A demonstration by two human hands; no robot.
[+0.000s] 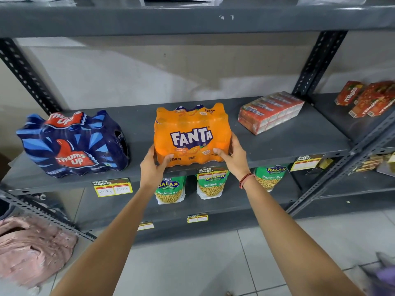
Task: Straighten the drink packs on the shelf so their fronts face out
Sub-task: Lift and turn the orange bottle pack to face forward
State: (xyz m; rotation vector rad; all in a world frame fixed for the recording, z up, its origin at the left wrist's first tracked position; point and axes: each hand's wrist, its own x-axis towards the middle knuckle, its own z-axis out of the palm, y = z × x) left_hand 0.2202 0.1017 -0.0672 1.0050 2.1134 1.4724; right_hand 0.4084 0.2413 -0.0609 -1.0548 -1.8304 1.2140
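An orange Fanta pack [191, 133] stands at the front edge of the grey shelf [288, 142], its logo facing out. My left hand [152, 165] grips its lower left corner and my right hand [233, 155] grips its lower right corner. A dark blue Thums Up pack [72, 144] sits to the left, turned slightly, apart from both hands. A flat red pack of small drink cartons [270, 112] lies at an angle at the back right of the same shelf.
Red Maaza cartons [367, 98] lie on the neighbouring shelf at the right. Green Balaji snack bags [211, 184] hang on the shelf below. Yellow price tags [112, 188] line the shelf edge. A pink cloth [32, 246] lies low on the left.
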